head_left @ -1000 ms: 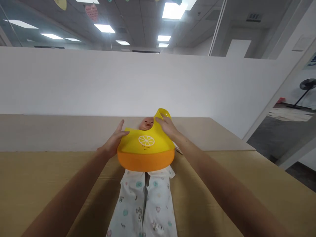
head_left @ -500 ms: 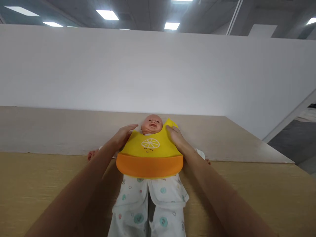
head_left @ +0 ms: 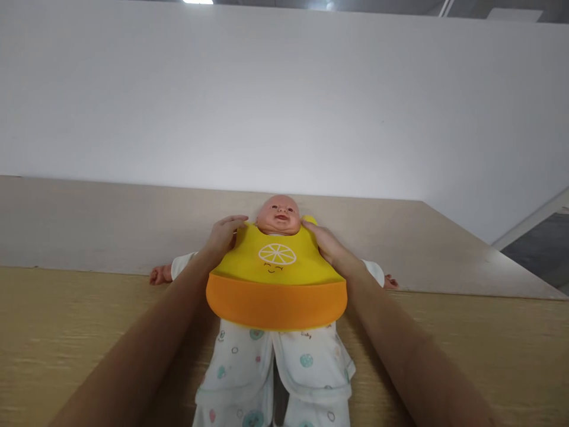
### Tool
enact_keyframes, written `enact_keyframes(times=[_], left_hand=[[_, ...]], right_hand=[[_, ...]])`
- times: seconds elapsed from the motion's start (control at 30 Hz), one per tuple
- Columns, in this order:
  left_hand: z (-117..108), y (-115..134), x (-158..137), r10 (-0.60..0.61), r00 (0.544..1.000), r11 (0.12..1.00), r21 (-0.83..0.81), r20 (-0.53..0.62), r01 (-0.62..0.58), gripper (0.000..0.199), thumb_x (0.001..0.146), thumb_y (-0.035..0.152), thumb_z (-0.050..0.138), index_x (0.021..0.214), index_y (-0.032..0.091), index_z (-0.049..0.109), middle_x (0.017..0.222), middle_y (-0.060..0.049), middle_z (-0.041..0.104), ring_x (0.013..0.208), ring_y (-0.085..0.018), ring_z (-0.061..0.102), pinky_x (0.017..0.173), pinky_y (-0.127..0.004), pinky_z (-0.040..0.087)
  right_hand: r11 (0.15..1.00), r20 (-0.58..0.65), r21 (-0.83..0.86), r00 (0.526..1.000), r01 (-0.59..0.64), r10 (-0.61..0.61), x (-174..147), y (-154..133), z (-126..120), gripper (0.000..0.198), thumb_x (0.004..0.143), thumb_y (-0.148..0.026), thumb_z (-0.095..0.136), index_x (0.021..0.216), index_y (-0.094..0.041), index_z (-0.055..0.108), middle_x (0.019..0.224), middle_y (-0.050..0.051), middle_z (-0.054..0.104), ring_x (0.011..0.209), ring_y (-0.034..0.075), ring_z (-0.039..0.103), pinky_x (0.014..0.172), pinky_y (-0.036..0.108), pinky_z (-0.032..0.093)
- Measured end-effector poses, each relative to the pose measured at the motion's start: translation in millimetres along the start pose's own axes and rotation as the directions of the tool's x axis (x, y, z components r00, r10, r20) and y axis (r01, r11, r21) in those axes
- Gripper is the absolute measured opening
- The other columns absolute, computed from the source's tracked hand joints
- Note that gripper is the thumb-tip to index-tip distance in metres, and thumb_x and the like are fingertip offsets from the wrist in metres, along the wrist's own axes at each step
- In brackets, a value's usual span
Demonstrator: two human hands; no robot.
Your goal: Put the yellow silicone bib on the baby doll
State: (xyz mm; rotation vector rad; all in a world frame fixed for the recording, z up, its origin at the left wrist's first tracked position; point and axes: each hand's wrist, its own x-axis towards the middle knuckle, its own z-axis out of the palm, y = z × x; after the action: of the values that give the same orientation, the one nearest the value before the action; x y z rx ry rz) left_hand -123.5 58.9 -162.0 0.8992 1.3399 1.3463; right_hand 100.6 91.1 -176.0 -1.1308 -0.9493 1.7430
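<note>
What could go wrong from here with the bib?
The yellow bib might slip sideways: it lies over the chest of the doll, and no closed fastening shows. Its neckline could press the chin just above it. Its strap, beside the head at the right hand, could fold or catch.

The left arm (head_left: 146,338) and right arm (head_left: 400,338) reach forward, bare, drawing closer together; the left hand (head_left: 223,237) and right hand (head_left: 328,243) face each other, fingers angled inward, partly hidden.
</note>
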Motion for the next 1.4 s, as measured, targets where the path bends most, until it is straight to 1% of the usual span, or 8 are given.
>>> enact_keyframes(times=[0.13,0.23,0.47,0.67,0.83,0.93,1.13,1.4], left_hand=[[0,-4,4,-0.146,0.984,0.974,-0.161,0.100,0.161,0.033,0.063,0.016,0.058,0.095,0.019,0.054,0.059,0.002,0.057,0.053,-0.014,0.057,0.051,-0.023,0.044],[1,-6,3,-0.227,0.939,0.936,-0.210,0.257,0.284,0.015,0.067,0.020,0.058,0.081,0.018,0.054,0.059,0.001,0.059,0.052,-0.015,0.058,0.052,-0.025,0.046],[-2,-8,-4,-0.153,0.867,0.877,-0.339,0.474,0.340,0.016,0.069,0.024,0.058,0.081,0.014,0.063,0.067,-0.004,0.066,0.060,-0.019,0.063,0.058,-0.028,0.050],[-3,-12,-10,-0.081,0.880,0.846,-0.435,0.469,0.310,0.025,0.071,0.027,0.056,0.091,0.014,0.065,0.077,-0.006,0.070,0.075,-0.025,0.067,0.072,-0.035,0.052],[-3,-17,-12,-0.142,0.846,0.840,-0.390,0.515,0.378,0.034,0.076,0.033,0.056,0.099,0.010,0.065,0.084,-0.011,0.072,0.083,-0.028,0.067,0.078,-0.038,0.051],[0,-16,-15,-0.122,0.842,0.836,-0.402,0.526,0.373,0.035,0.077,0.028,0.056,0.107,0.011,0.062,0.089,-0.011,0.072,0.084,-0.027,0.068,0.080,-0.037,0.051],[3,-20,-16,-0.062,0.803,0.859,-0.377,0.593,0.345,0.041,0.076,0.019,0.056,0.116,0.011,0.058,0.096,-0.013,0.071,0.088,-0.028,0.067,0.082,-0.040,0.051],[2,-26,-11,0.002,0.801,0.878,-0.384,0.599,0.285,0.043,0.075,0.015,0.057,0.119,0.013,0.056,0.099,-0.014,0.070,0.089,-0.029,0.066,0.082,-0.042,0.051]], right_hand=[[0.997,-0.097,-0.079,0.995,0.000,-0.007,5,-1,-3,0.015,0.076,-0.016,0.051,0.084,-0.013,0.064,0.061,0.004,0.067,0.056,0.016,0.062,0.056,0.025,0.048],[0.996,-0.056,-0.092,0.998,-0.020,0.015,4,0,-3,0.019,0.076,-0.013,0.048,0.085,-0.013,0.065,0.061,0.003,0.067,0.057,0.016,0.063,0.057,0.025,0.048],[0.998,0.003,-0.061,1.000,0.016,-0.015,-8,8,-4,0.020,0.071,-0.015,0.050,0.084,-0.015,0.064,0.061,0.002,0.067,0.057,0.017,0.062,0.058,0.026,0.048],[0.999,0.015,0.049,1.000,-0.014,0.013,-22,5,-1,0.015,0.072,-0.018,0.046,0.074,-0.016,0.061,0.063,0.004,0.068,0.059,0.016,0.063,0.060,0.026,0.050],[0.991,0.095,0.117,0.994,-0.058,0.047,-20,1,6,0.023,0.079,-0.033,0.045,0.083,-0.017,0.062,0.066,0.004,0.068,0.069,0.018,0.065,0.069,0.029,0.052],[0.989,0.113,0.121,0.991,-0.083,0.069,-15,2,7,0.026,0.080,-0.037,0.048,0.088,-0.017,0.062,0.069,0.004,0.069,0.072,0.019,0.066,0.071,0.030,0.052],[0.984,-0.023,0.054,0.985,-0.172,0.173,-9,6,3,0.022,0.077,-0.026,0.049,0.088,-0.013,0.062,0.067,0.007,0.069,0.068,0.019,0.066,0.068,0.030,0.053],[0.972,-0.034,0.041,0.972,-0.233,0.235,-10,1,7,0.023,0.075,-0.021,0.046,0.087,-0.011,0.063,0.063,0.008,0.068,0.066,0.019,0.066,0.070,0.030,0.054]])
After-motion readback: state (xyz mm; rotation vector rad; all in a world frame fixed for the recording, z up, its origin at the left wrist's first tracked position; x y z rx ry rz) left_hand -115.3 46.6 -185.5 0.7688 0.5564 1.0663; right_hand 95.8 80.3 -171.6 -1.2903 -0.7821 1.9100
